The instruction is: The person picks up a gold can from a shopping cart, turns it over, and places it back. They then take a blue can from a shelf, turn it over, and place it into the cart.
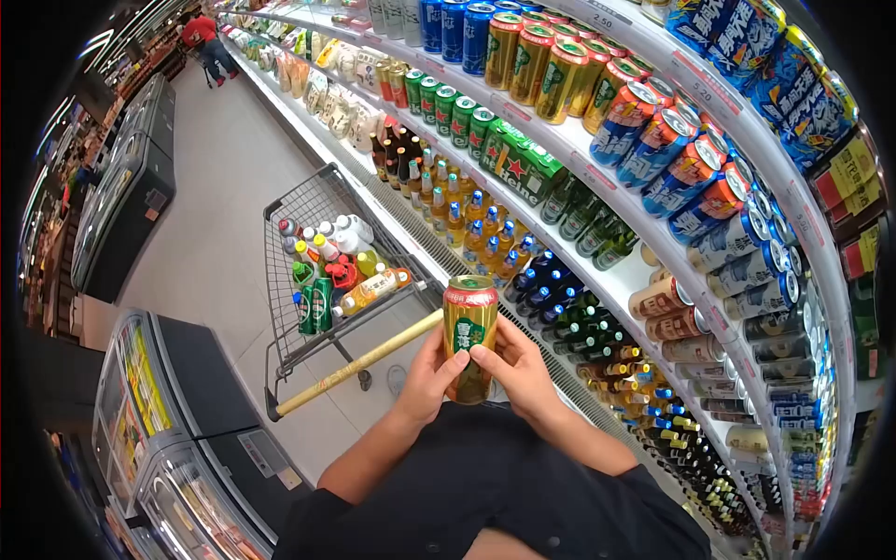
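Note:
A gold beer can [469,322] with a red band near its top and a green label stands upright between my two hands. My left hand [435,371] wraps its left side, thumb on the front. From the right, my right hand [511,364] closes round it, its thumb beside the other one. Just beyond the can is the shopping cart [280,224] with its pale yellow handle [359,366]. Inside the cart lie green cans [314,306], a bottle of amber liquid [376,287] and several bottles with white or coloured caps.
Curved shelves on the right hold gold cans [563,79], orange-and-blue cans [667,154], a green beer carton [519,161] and rows of bottles [485,233]. Chest freezers [154,373] line the left. A person in a red top [200,35] stands far down the aisle [210,177].

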The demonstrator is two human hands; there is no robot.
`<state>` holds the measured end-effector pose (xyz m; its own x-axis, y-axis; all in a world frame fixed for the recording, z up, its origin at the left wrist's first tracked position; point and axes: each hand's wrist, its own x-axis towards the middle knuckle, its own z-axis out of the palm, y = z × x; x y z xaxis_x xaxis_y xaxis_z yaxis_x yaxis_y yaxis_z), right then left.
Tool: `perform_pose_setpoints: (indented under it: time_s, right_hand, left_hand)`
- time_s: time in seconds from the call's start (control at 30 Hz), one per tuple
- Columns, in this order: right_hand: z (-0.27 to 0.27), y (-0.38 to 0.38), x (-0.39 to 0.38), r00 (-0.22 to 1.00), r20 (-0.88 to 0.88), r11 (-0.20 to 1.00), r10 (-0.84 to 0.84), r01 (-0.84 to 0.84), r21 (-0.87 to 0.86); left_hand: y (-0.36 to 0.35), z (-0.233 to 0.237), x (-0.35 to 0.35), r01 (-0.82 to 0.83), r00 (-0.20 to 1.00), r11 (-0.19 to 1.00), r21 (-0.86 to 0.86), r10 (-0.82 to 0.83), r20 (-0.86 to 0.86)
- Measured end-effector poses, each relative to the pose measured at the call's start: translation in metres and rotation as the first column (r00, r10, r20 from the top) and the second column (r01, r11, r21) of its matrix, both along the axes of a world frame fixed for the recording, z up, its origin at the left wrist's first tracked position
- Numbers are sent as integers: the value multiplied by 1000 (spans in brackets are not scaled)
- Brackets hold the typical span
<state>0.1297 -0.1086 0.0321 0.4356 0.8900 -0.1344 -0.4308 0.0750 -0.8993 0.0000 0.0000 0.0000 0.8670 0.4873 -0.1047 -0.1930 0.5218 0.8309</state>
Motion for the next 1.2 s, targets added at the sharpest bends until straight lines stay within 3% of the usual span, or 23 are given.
perform_pose_setpoints:
  time_s: [0.07,0.1,0.17,0.33,0.43,0.53,0.63,0.7,0.83,0.93,1.03,1.2]
  right_hand:
    - [-1,8,-9,997,-54,998,-52,53,23]
    - [4,-7,5,998,14,997,-55,55,-54]
    - [3,12,-12,992,-64,994,-107,105,-34]
    - [5,44,-38,988,-72,990,-138,136,-30]
    - [9,60,-53,984,-113,990,-138,136,-21]
    - [7,72,-66,988,-43,989,-147,147,1]
    - [4,80,-75,987,4,987,-158,158,-15]
    - [4,85,-78,989,8,988,-150,150,25]
    - [7,91,-78,990,-72,992,-119,121,33]
    - [5,92,-81,984,-153,996,92,-94,-2]
    - [5,94,-84,990,-61,992,129,-128,17]
    - [8,100,-94,997,-79,1000,6,-5,5]
  left_hand:
    - [10,4,-9,59,998,995,86,-59,3]
    - [-10,-3,8,57,996,998,9,-57,71]
    - [6,15,-8,-23,999,991,132,16,50]
    - [36,14,-37,42,997,988,149,-50,51]
    - [47,19,-50,31,999,980,198,-38,31]
    - [58,15,-60,6,998,948,318,12,-55]
    - [71,17,-70,51,993,955,294,-19,-113]
    - [80,16,-76,54,998,977,207,-57,9]
    - [92,25,-88,108,994,992,73,-110,22]
    - [95,10,-92,98,990,993,65,-104,94]
    - [99,7,-93,72,996,997,26,-73,58]
    - [103,25,-89,79,995,996,-40,-76,72]
